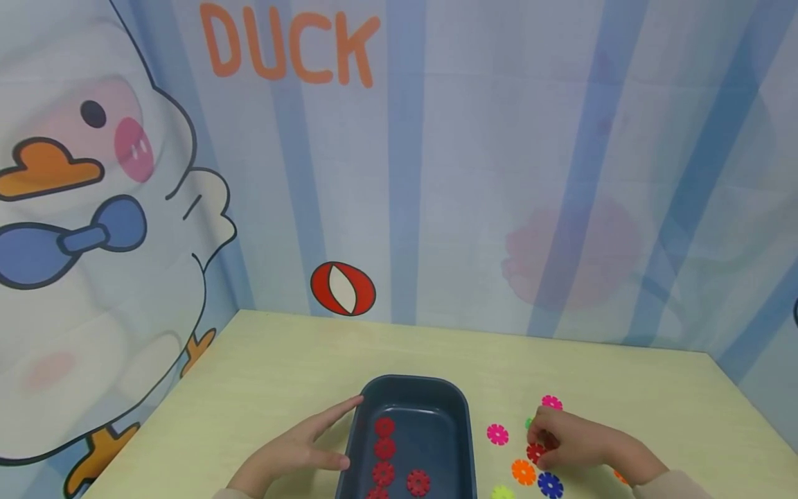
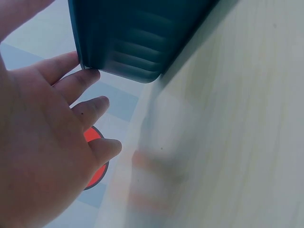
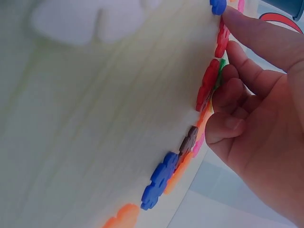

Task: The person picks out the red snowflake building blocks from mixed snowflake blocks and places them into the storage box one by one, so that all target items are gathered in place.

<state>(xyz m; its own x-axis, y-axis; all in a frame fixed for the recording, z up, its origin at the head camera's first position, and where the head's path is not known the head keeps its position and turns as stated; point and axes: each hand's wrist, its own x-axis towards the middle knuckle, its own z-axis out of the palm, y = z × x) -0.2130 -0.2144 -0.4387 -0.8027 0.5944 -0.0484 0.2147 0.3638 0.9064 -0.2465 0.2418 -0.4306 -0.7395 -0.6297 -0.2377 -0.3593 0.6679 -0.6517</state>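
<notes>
A dark blue-grey tray (image 1: 414, 416) stands before me, with several red snowflake discs (image 1: 384, 448) lying in it. My left hand (image 1: 296, 447) touches the tray's left side, fingers spread; in the left wrist view its fingertips (image 2: 88, 76) meet the tray's rim. Right of the tray, my right hand (image 1: 582, 443) pinches a red snowflake disc (image 1: 536, 454) between thumb and index finger, down among the loose discs. The right wrist view shows this red disc (image 3: 222, 38) between those two fingertips, the other fingers curled in. A second red disc (image 3: 207, 85) lies beside them, partly hidden by my hand in the head view.
Around my right hand lie pink (image 1: 497, 434), orange (image 1: 524, 472), blue (image 1: 551, 484) and yellow-green (image 1: 503, 492) discs. More discs, one of them brown (image 3: 188, 138), show in the right wrist view. A duck-print curtain (image 1: 461, 173) hangs behind the pale table (image 1: 280, 360).
</notes>
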